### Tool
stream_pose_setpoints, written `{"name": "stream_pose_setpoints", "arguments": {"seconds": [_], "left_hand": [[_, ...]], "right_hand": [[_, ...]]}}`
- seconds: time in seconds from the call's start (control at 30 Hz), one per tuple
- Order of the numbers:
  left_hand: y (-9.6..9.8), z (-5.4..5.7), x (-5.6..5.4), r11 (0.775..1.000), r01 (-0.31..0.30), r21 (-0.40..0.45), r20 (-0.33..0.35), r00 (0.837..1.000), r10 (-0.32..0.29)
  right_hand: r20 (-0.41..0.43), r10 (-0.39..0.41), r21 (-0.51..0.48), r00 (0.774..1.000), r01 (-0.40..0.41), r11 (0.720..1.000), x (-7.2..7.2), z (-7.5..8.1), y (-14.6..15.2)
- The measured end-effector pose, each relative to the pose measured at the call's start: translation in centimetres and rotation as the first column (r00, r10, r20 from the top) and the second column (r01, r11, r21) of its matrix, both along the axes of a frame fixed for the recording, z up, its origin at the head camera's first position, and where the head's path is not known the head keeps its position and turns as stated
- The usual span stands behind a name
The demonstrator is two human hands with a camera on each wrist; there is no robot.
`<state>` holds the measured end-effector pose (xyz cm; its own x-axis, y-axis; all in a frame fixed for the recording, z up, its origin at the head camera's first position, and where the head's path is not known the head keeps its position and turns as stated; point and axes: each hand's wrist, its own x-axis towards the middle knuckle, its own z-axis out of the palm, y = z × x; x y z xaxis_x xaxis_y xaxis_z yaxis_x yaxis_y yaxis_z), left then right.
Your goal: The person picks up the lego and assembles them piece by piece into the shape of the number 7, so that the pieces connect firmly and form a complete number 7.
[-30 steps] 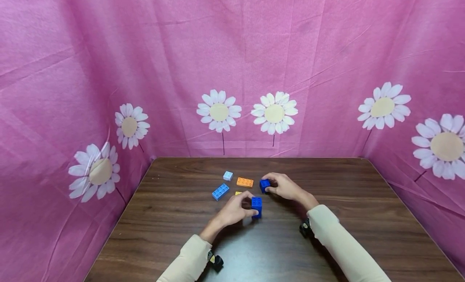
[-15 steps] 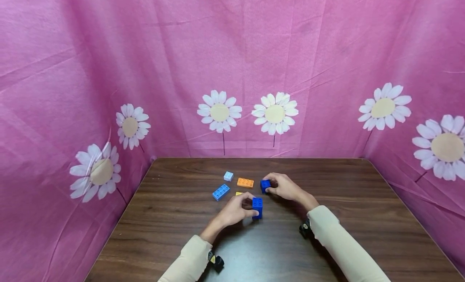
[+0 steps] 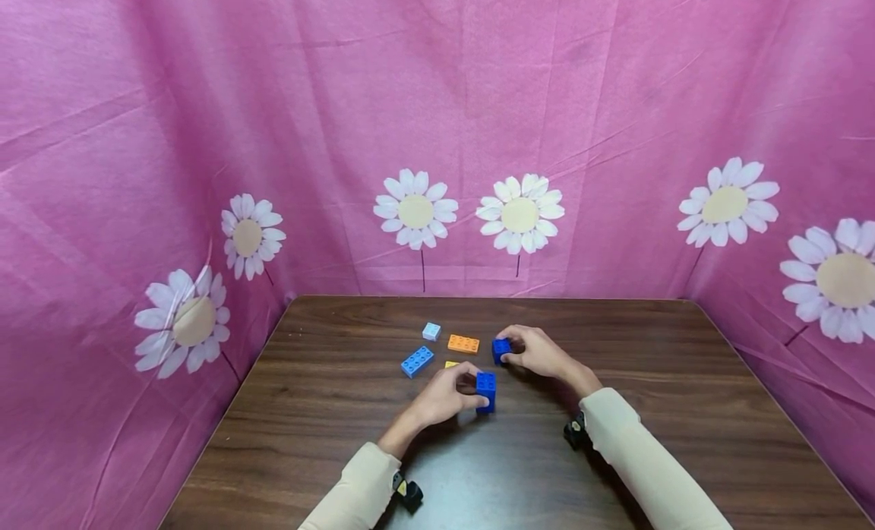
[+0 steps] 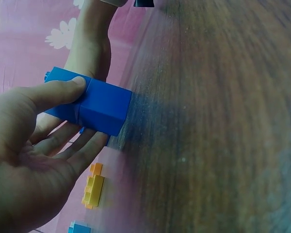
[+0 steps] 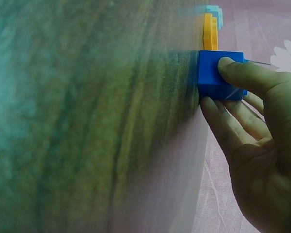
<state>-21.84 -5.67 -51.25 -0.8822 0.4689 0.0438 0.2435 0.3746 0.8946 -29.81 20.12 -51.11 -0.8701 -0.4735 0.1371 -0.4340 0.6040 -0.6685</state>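
Observation:
My left hand (image 3: pixel 440 397) pinches a stack of two dark blue building bricks (image 3: pixel 486 393) between thumb and fingers. In the left wrist view the seam between the stacked bricks (image 4: pixel 99 102) shows beside the thumb tip. Farther back and to the right, my right hand (image 3: pixel 536 351) grips a single dark blue brick (image 3: pixel 501 351), thumb on one side and fingers on the other. The right wrist view shows this blue brick (image 5: pixel 220 75) sitting against the tabletop. A yellow brick (image 3: pixel 452 364) lies just behind the left hand, mostly hidden by it.
An orange brick (image 3: pixel 463 344) lies left of the right hand. A lighter blue long brick (image 3: pixel 417 361) and a small pale blue brick (image 3: pixel 431 331) lie farther left on the brown wooden table (image 3: pixel 307 408). Pink flowered cloth (image 3: pixel 451 97) hangs around the table's back and sides.
Both hands keep their holds on the blue bricks in the same places. The whole head view shifts very slightly.

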Motion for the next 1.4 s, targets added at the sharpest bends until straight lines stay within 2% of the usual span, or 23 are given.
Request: {"name": "stream_pose_setpoints", "arguments": {"seconds": [0.33,0.83,1.4], "left_hand": [[0.0,0.0,-0.1,1.0,-0.004,-0.002,-0.01,1.0,0.004],[0.1,0.0,-0.1,1.0,0.002,0.02,0.003,1.0,-0.002],[0.1,-0.2,0.0,1.0,0.002,0.015,0.002,1.0,-0.002]], "right_hand": [[-0.008,-0.006,0.004,1.0,0.006,1.0,-0.4,-0.2,0.2],[-0.041,-0.003,-0.043,0.999,0.001,0.999,-0.1,0.4,0.7],[-0.072,0.006,-0.04,0.997,-0.009,0.999,0.9,2.3,0.7]]}}
